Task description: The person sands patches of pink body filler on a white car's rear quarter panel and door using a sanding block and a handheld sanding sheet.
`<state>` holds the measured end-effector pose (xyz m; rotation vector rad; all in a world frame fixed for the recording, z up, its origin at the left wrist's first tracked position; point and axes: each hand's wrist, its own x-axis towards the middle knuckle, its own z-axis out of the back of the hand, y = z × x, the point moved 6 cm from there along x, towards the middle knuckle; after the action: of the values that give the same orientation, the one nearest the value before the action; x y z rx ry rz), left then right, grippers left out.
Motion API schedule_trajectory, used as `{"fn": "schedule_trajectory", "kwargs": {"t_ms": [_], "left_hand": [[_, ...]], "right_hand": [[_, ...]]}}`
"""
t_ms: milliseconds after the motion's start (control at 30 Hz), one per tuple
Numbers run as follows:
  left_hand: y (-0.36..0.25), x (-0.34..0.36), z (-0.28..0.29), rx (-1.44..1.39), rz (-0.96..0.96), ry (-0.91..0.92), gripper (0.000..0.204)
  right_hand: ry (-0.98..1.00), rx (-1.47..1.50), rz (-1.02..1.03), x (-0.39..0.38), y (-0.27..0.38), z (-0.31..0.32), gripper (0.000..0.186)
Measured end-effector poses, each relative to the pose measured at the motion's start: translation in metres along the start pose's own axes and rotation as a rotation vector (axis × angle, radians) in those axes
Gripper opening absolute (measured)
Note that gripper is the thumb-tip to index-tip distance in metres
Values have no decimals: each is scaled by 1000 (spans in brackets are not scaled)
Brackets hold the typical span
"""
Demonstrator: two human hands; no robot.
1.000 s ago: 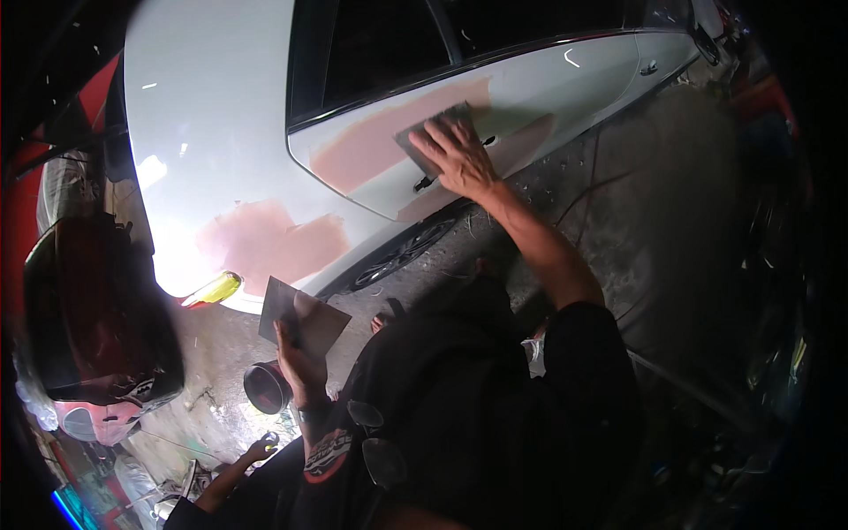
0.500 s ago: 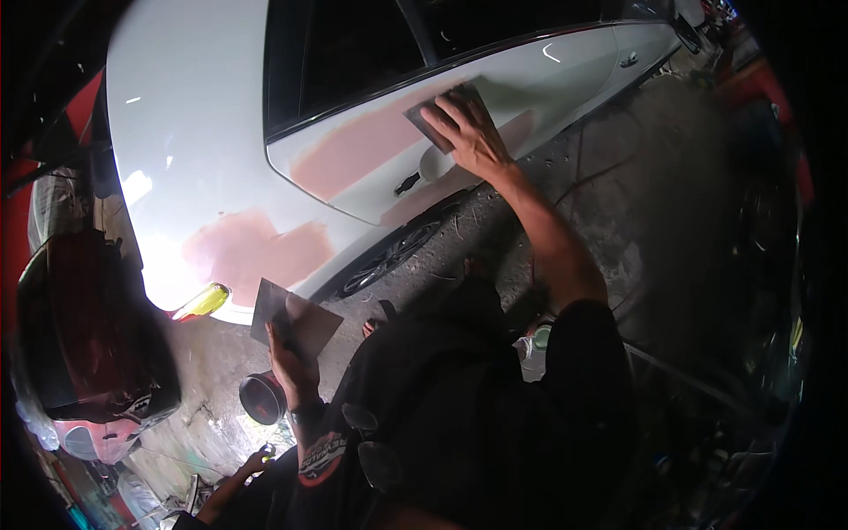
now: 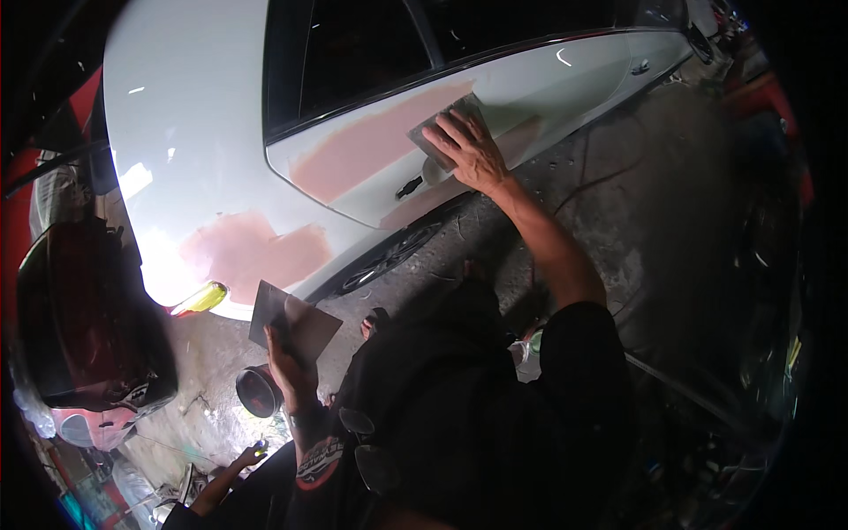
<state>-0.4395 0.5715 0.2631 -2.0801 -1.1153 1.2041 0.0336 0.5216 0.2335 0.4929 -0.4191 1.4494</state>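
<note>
Plates, two, one hand on each

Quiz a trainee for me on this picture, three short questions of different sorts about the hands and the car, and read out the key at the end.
1. True or false: the left hand is empty.
2. The patches on the white car are: a) green, b) pinkish, c) blue.
3. Fill the gap: the hand over the side door is the ___ one.

Key: 1, false, it holds a flat plate; 2, b; 3, right.
</note>
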Motion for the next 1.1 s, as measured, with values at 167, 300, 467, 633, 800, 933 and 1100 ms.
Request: {"fn": "schedule_trajectory", "kwargs": {"t_ms": [167, 300, 467, 633, 800, 933, 1100], "left_hand": [[-14, 3, 12, 893, -377, 48, 47], [-9, 3, -16, 71, -16, 6, 44], [-16, 5, 2, 503, -209, 69, 48], [-8, 1, -23, 181, -14, 57, 46], [-12, -2, -22, 298, -102, 104, 44], [-8, 7, 1, 436, -165, 82, 43], [-9, 7, -11, 179, -49, 84, 46]], "right_hand": [[-94, -12, 25, -28, 2, -18, 74], [-77, -13, 53, -42, -1, -17, 72], [-82, -2, 13, -11, -6, 30, 69], [-227, -9, -11, 32, -15, 43, 69], [-71, 14, -22, 27, 3, 27, 70], [-14, 46, 16, -8, 20, 5, 77], [29, 89, 21, -36, 18, 11, 66]]}}
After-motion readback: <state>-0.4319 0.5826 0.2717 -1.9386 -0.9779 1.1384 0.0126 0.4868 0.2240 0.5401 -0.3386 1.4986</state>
